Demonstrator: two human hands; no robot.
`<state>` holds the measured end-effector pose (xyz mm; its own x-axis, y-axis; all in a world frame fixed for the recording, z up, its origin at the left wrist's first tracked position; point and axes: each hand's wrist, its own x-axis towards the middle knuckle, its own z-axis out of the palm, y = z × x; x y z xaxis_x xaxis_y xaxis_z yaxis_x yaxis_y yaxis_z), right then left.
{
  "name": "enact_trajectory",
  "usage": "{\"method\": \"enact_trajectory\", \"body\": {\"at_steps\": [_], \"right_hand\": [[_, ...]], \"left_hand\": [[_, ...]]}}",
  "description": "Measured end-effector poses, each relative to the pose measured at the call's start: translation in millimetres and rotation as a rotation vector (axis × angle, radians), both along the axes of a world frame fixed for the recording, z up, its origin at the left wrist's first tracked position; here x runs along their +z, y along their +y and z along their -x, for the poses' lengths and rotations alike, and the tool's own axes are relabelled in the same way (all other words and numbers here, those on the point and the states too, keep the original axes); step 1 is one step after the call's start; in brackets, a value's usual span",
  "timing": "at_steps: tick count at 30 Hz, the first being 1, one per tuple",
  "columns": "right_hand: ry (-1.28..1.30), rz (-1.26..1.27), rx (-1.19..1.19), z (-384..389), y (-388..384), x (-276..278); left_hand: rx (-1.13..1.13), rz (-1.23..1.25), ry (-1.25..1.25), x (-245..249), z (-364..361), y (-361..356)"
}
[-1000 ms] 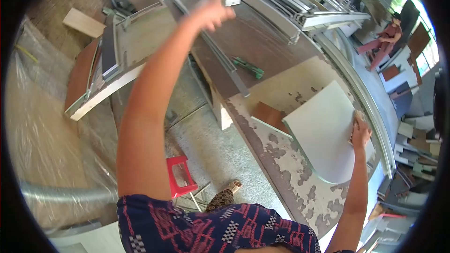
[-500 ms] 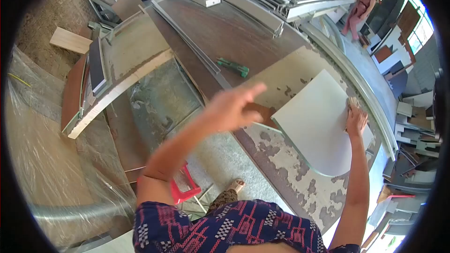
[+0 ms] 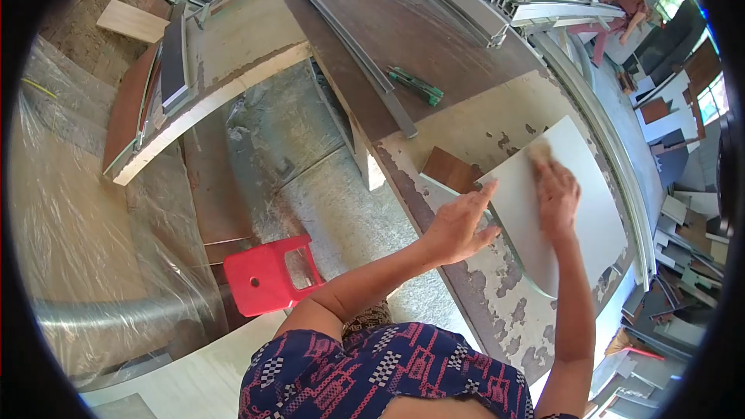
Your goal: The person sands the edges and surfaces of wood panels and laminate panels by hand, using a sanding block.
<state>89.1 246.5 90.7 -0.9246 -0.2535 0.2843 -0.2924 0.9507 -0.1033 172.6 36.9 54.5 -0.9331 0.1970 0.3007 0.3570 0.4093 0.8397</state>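
Observation:
A pale panel (image 3: 594, 221) with one rounded end lies on the worn, patchy workbench (image 3: 504, 306). My right hand (image 3: 557, 190) rests on the panel, its fingers wrapped round a small tan pad (image 3: 538, 149), which is blurred. My left hand (image 3: 463, 223) is beside the panel's left edge, fingers apart and index finger extended, holding nothing. A brown wooden block (image 3: 450, 170) sits under or against the panel's left edge. A green-handled tool (image 3: 417, 85) lies farther back on the bench, near a long grey metal strip (image 3: 341, 31).
A red plastic stool (image 3: 268, 275) stands on the floor at lower left. Long metal profiles (image 3: 559, 12) run along the bench's far side. A person (image 3: 627, 12) is at the upper right. Clear plastic sheeting (image 3: 101, 209) covers things at left.
My right hand has moved from the panel's far right edge onto its surface with the pad. My left hand has moved down and right to the panel's left edge. The head view has shifted.

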Motion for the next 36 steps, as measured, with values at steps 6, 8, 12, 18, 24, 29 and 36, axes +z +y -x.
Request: {"method": "enact_trajectory", "body": {"at_steps": [6, 8, 12, 18, 24, 29, 36], "right_hand": [[-0.101, -0.069, -0.592, 8.6, 150.0, -9.7], [-0.129, -0.072, -0.664, -10.8, 172.0, -9.1], [-0.092, -0.063, -0.607, -40.4, 163.0, -11.4], [-0.136, 0.013, -0.135, -90.7, 63.9, 0.7], [-0.179, 0.035, -0.086, -94.4, 83.5, 8.3], [-0.171, 0.079, -0.379, -68.4, 177.4, -11.5], [-0.304, 0.049, -0.138, -103.9, 46.1, 20.5]], "left_hand": [[-0.001, 0.029, 0.027, 0.4, 1.6, 0.6], [0.008, 0.044, 0.043, 1.8, 1.0, 1.0], [-0.014, 0.060, 0.030, 2.7, 2.8, 0.6], [0.003, 0.073, 0.036, 2.3, 1.3, 1.7], [0.022, 0.041, 0.073, -2.6, 1.7, 1.0], [0.001, 0.040, 0.044, -1.8, -1.1, -0.5], [0.015, 0.026, 0.052, -1.3, -2.3, 0.1]]}}
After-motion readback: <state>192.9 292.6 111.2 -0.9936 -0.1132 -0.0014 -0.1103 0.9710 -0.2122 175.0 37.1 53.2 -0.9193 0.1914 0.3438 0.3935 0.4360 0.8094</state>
